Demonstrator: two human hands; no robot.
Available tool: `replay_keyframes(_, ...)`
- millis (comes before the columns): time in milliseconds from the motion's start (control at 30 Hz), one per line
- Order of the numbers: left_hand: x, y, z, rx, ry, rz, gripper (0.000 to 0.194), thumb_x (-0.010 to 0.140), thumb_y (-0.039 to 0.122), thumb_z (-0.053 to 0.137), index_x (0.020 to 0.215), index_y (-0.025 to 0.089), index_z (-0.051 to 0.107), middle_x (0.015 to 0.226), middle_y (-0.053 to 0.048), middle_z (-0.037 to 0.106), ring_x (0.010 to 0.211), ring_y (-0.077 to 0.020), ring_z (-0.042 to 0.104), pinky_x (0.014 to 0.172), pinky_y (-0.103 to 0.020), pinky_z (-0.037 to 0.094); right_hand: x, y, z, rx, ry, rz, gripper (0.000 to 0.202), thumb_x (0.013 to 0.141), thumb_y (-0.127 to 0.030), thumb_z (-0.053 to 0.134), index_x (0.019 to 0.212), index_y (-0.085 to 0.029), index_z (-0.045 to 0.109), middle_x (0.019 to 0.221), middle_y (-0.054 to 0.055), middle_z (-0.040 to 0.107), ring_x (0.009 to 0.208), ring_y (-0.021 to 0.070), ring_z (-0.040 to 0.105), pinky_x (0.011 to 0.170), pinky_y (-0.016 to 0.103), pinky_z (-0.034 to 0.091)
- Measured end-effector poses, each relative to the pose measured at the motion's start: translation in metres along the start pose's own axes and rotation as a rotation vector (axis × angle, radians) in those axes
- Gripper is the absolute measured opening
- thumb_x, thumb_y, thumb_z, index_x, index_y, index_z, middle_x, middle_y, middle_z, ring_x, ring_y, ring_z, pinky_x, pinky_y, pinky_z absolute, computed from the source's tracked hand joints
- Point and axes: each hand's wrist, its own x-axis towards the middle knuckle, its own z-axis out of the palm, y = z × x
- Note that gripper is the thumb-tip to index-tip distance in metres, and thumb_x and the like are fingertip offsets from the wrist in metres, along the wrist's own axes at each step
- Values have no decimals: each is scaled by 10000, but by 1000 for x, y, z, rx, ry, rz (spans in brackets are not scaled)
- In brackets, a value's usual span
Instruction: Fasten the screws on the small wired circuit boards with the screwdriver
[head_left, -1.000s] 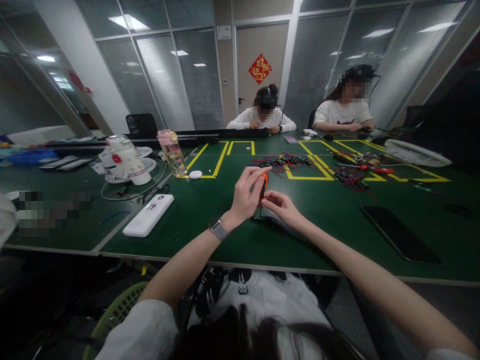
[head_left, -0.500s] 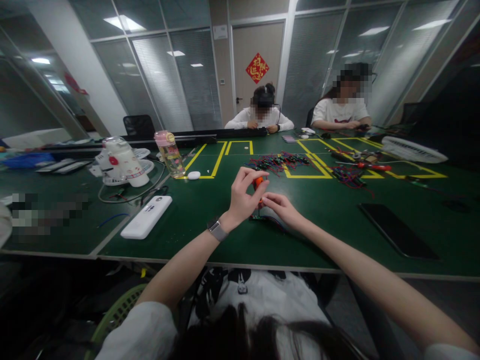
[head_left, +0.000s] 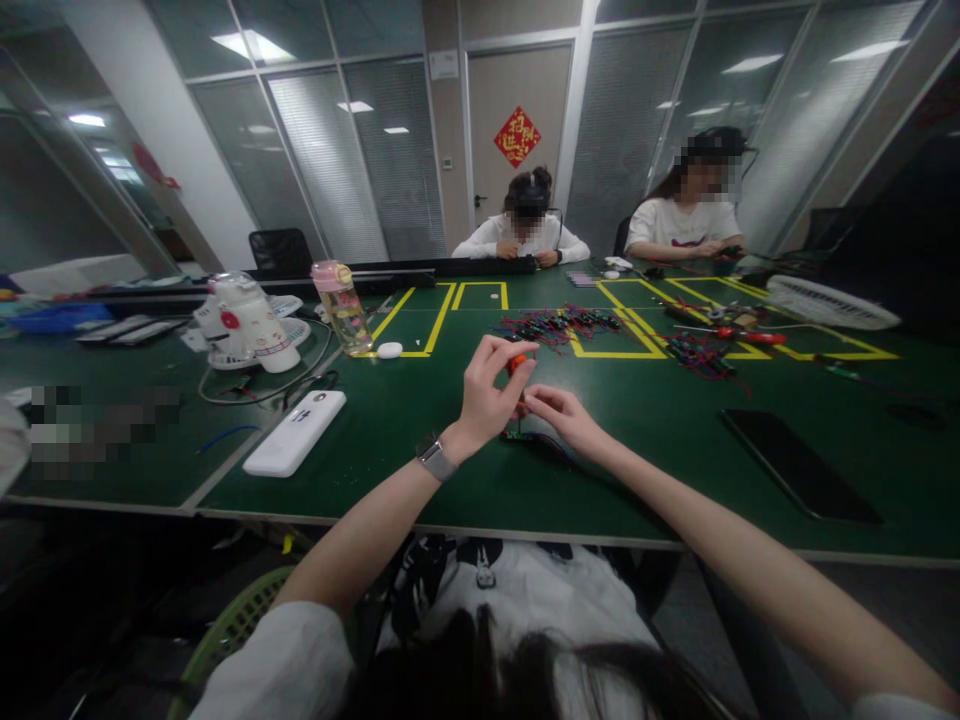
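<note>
An upright screwdriver with an orange-and-black handle (head_left: 517, 366) stands in the fingers of my left hand (head_left: 484, 392), which are closed around its top. Thumb and forefinger of my right hand (head_left: 561, 415) are pinched at the tool's lower part, close under the left thumb. Below them a small green circuit board (head_left: 514, 435) lies on the table, with dark wires (head_left: 551, 447) running off it beneath my right hand. My fingers cover most of the tool, and its tip is hard to make out.
Beyond my hands lies a heap of wired boards (head_left: 559, 325); a smaller bundle (head_left: 701, 352) sits near a red-handled screwdriver (head_left: 754, 336). A black phone (head_left: 799, 465) is on the right, a white power bank (head_left: 296, 433) and a bottle (head_left: 343, 310) on the left. Two people sit opposite.
The view has shifted very slightly. Both hands keep almost the same place and grip around the screwdriver above the board.
</note>
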Motion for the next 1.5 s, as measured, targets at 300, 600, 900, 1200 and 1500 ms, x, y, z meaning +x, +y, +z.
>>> replay_keyframes(300, 0, 2, 2, -24, -123, 66, 329, 981, 213, 398, 1279, 191, 535, 1065, -75, 621, 988, -172, 574, 880, -328, 470, 2, 7, 0, 73, 80, 7, 299, 714, -397, 772, 885, -205, 621, 787, -4, 657, 739, 156, 608, 732, 287, 487)
replay_keyframes(600, 0, -3, 1, 27, -48, 87, 261, 928, 313, 554, 1148, 205, 643, 902, -36, 567, 840, -146, 550, 747, -279, 475, 1, 7, -4, 85, 31, 13, 244, 786, -387, 717, 924, -187, 690, 873, 29, 687, 834, 173, 616, 827, 313, 464)
replay_keyframes(900, 2, -1, 2, -5, -67, 72, 267, 949, 201, 489, 1201, 193, 576, 979, -48, 629, 890, -145, 582, 809, -293, 482, 3, 13, -4, 185, -6, 3, 246, 812, -399, 703, 957, -200, 714, 870, 27, 678, 800, 146, 596, 793, 275, 453)
replay_keyframes(1200, 2, -1, 0, 14, -64, 36, 245, 966, 280, 466, 1120, 196, 637, 950, -51, 569, 878, -149, 560, 776, -285, 473, 2, 17, -2, 297, -26, 50, 277, 798, -363, 729, 1031, -219, 686, 904, 28, 682, 859, 154, 626, 828, 288, 472)
replay_keyframes(1500, 2, 0, 1, -15, -54, 26, 301, 935, 203, 514, 1231, 184, 567, 956, -43, 617, 852, -137, 565, 792, -279, 465, 3, 13, -3, 303, 0, 22, 273, 795, -377, 727, 1016, -220, 695, 879, 22, 693, 804, 150, 633, 809, 296, 477)
